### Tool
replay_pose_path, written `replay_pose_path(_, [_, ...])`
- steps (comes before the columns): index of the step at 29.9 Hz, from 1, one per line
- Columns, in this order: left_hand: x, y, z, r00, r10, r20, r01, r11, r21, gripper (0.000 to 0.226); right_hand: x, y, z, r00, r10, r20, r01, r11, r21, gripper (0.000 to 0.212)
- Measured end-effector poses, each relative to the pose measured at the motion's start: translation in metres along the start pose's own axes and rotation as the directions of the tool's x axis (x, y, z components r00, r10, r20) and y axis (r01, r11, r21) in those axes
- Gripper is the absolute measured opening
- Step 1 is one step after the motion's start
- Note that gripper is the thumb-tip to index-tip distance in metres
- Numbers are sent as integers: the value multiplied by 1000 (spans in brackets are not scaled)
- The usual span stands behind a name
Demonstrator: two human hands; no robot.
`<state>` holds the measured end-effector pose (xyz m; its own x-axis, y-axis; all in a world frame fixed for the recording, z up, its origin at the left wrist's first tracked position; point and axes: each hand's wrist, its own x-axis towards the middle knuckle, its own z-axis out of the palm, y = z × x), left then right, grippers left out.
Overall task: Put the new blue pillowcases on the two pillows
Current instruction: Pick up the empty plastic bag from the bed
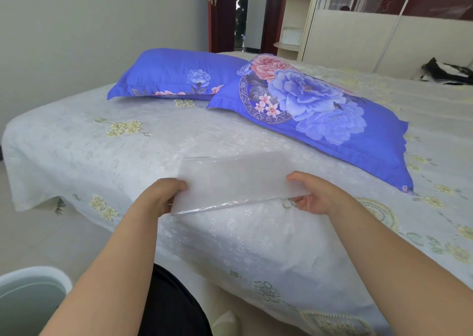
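- Left hand grips the left end of a clear plastic bag, thumb on top, fingers curled under.
- Right hand pinches the bag's right end, thumb above, fingers below.
- Bag held flat, just above the near corner of the bed; looks empty, though the glare makes that hard to judge.
- Two pillows, both in blue floral cases, lie farther back on the bed.
- Left pillow near the wall; right pillow angled, its corner overlapping the left one.
- White bin on the floor, lower left.
- Dark cloth at the bed's far right edge.
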<state>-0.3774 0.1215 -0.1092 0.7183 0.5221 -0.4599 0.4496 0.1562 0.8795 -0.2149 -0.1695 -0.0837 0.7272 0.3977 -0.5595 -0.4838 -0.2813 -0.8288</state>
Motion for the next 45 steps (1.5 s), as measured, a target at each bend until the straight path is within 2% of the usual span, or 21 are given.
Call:
replay_pose_path(2, [-7,-1,-6,990,-15,144,35,989,-140,17,-3,6,-5,994,20,108,-37,986,162,13])
replay_pose_path(5, [-10,-5,-15,959,74,272,21,944,-329,29,-6,14,-4,990,-24,136,-25,939,343,23])
replay_pose_path(8, [-14,-7,-19,956,162,246,-9,851,-525,25,-14,19,9,985,-103,140,23,878,479,14])
replay_pose_path(10, [-21,-7,-25,957,193,218,-19,789,-614,25,-21,23,20,976,-149,158,51,866,497,19])
replay_pose_path(13, [-31,-12,-45,947,243,209,-28,713,-700,23,-32,23,31,971,-119,206,36,930,366,29])
replay_pose_path(15, [-40,-23,-68,945,251,209,-30,704,-710,20,-40,18,47,971,-79,228,43,986,159,36])
replay_pose_path(17, [-49,-42,-95,950,224,216,-49,792,-609,25,-43,12,71,957,-100,271,124,990,-72,15])
replay_pose_path(18, [-53,-53,-107,957,198,213,-56,844,-534,30,-43,11,84,953,-137,272,179,975,-136,26])
replay_pose_path(20, [-60,-76,-130,983,137,126,-77,916,-394,37,-43,10,112,945,-209,251,250,957,-145,56])
replay_pose_path(21, [-62,-87,-138,994,91,67,-61,932,-356,37,-46,10,126,936,-252,244,288,949,-127,60])
replay_pose_path(24, [-71,-118,-168,995,-39,-90,9,950,-312,30,-57,13,174,907,-300,295,341,935,-99,57])
replay_pose_path(26, [-79,-140,-187,961,-112,-252,8,926,-377,30,-64,17,205,894,-281,349,346,928,-140,58])
replay_pose_path(32, [-128,-203,-232,708,-117,-697,-372,777,-508,31,-77,61,269,867,-199,457,392,840,-376,57])
replay_pose_path(33, [-135,-217,-240,643,-162,-749,-426,736,-525,29,-77,72,274,871,-190,454,408,795,-449,56])
replay_pose_path(35, [-146,-239,-254,428,-338,-838,-514,671,-534,21,-74,89,278,861,-244,447,501,566,-655,53])
replay_pose_path(37, [-157,-246,-256,141,-432,-891,-453,772,-446,28,-73,99,278,833,-335,440,540,327,-776,49])
replay_pose_path(40, [-175,-254,-241,-55,-517,-854,-453,775,-440,36,-78,105,276,805,-345,482,553,145,-820,47])
replay_pose_path(42, [-184,-258,-232,-136,-425,-895,-267,885,-380,37,-83,107,274,800,-336,497,549,75,-833,46])
replay_pose_path(43, [-188,-264,-229,-156,-304,-940,-144,948,-283,36,-86,109,274,796,-339,502,547,46,-836,45])
replay_pose_path(44, [-190,-269,-229,-119,-197,-973,-71,979,-190,39,-88,110,273,785,-348,513,553,21,-833,44])
replay_pose_path(45, [-191,-272,-228,-68,-91,-994,85,992,-97,43,-89,111,272,776,-353,522,559,4,-829,43])
